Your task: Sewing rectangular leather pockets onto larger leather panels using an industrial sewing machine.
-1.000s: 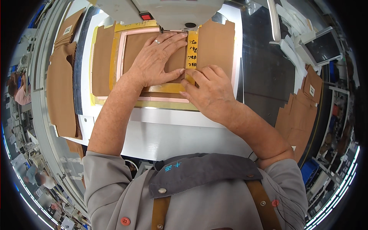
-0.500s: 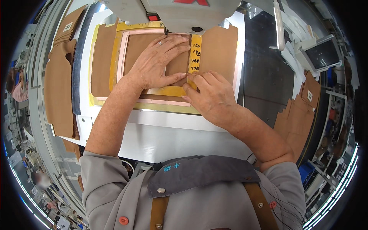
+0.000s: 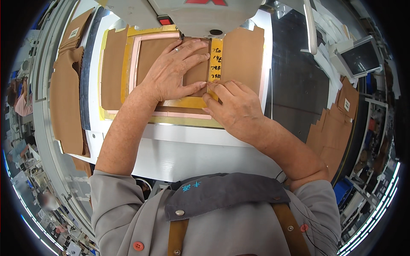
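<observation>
My left hand [image 3: 173,70] lies spread and flat on a brown fabric piece [image 3: 149,53] inside a yellow template frame [image 3: 216,59] with pink strips and dark handwriting on its right bar. Its thumb tip points right, close to the frame's lower right corner. At that corner my right hand [image 3: 239,106] has its fingers bent and pressed down, with the forefinger tip meeting my left thumb. Whatever those fingers pinch is hidden under them. Brown fabric also shows left [image 3: 114,68] and right [image 3: 242,59] of the frame. Just beyond my left fingertips hangs a pale sewing machine head [image 3: 200,19].
Stacked brown cut pieces [image 3: 66,102] lie at the far left, and more [image 3: 331,132] at the right. A dark panel [image 3: 294,85] borders the white work surface [image 3: 188,147]. A small screen [image 3: 361,57] stands at upper right, beside crumpled white material [image 3: 318,64].
</observation>
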A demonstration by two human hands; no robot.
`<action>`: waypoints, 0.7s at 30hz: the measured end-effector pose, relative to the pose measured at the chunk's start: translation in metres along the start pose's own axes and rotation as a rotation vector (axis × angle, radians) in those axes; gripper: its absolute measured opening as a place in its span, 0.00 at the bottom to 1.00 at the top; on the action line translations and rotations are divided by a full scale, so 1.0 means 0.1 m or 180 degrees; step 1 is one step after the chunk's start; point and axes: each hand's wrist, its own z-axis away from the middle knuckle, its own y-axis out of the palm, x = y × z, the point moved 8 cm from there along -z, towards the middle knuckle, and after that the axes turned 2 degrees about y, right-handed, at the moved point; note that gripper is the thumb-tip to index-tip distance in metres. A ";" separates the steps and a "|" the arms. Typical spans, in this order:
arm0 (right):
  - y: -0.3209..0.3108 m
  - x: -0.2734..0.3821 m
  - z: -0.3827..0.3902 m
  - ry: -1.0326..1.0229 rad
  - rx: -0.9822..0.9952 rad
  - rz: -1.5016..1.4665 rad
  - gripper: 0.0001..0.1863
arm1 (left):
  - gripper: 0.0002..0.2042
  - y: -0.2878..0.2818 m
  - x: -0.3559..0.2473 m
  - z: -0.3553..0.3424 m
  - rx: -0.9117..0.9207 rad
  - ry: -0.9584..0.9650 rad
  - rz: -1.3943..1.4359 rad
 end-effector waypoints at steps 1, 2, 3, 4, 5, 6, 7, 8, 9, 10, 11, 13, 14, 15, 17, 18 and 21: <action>0.00 0.00 0.01 0.0002 -0.0010 0.0008 0.12 | 0.31 0.00 0.00 0.00 0.0021 -0.0002 0.0005; -0.01 0.00 0.01 0.0009 -0.0026 0.0023 0.12 | 0.31 0.00 0.00 0.00 0.0013 0.0014 0.0044; -0.02 -0.01 0.01 0.0029 -0.0046 0.0038 0.12 | 0.31 0.00 -0.01 -0.02 0.0010 0.0039 0.0092; -0.01 -0.01 0.01 0.0035 -0.0007 0.0048 0.12 | 0.31 0.00 -0.01 -0.02 0.0023 0.0059 0.0106; 0.00 0.00 0.02 0.0038 0.0057 0.0035 0.12 | 0.32 0.01 -0.01 -0.02 0.0033 0.0023 0.0086; 0.01 -0.01 0.02 0.0046 0.0071 0.0027 0.12 | 0.32 0.01 0.01 -0.02 0.0055 -0.0023 0.0036; 0.01 -0.02 0.02 0.0070 0.0046 0.0061 0.12 | 0.32 0.00 0.01 -0.03 0.0017 -0.0004 0.0033; 0.00 -0.02 0.01 0.0097 0.0017 0.0090 0.13 | 0.32 0.00 0.01 -0.04 0.0040 -0.0003 0.0034; 0.01 -0.03 0.00 0.0099 0.0005 0.0097 0.13 | 0.33 0.00 0.01 -0.05 0.0069 0.0002 0.0041; 0.01 -0.04 0.00 0.0089 -0.0005 0.0127 0.13 | 0.33 0.00 0.02 -0.05 0.0072 0.0011 0.0044; 0.01 -0.04 -0.01 0.0071 -0.0012 0.0158 0.13 | 0.33 0.00 0.03 -0.05 0.0082 -0.0016 0.0012; 0.02 -0.06 -0.02 0.0088 0.0004 0.0178 0.14 | 0.33 -0.01 0.05 -0.07 0.0086 -0.0034 -0.0029; 0.03 -0.08 -0.02 0.0106 0.0016 0.0189 0.14 | 0.33 -0.01 0.07 -0.08 0.0093 -0.0066 0.0029; 0.02 -0.09 -0.02 0.0115 0.0011 0.0191 0.14 | 0.33 0.00 0.08 -0.08 0.0101 -0.0109 0.0083; 0.04 -0.11 -0.03 0.0100 0.0097 0.0218 0.15 | 0.33 0.01 0.10 -0.10 0.0128 -0.0091 0.0027; 0.05 -0.12 -0.04 0.0107 0.0098 0.0222 0.15 | 0.33 0.01 0.11 -0.10 0.0131 -0.0086 -0.0048; 0.03 -0.17 -0.07 0.0180 -0.0034 0.0194 0.15 | 0.33 -0.01 0.13 -0.14 0.0058 -0.0052 -0.0178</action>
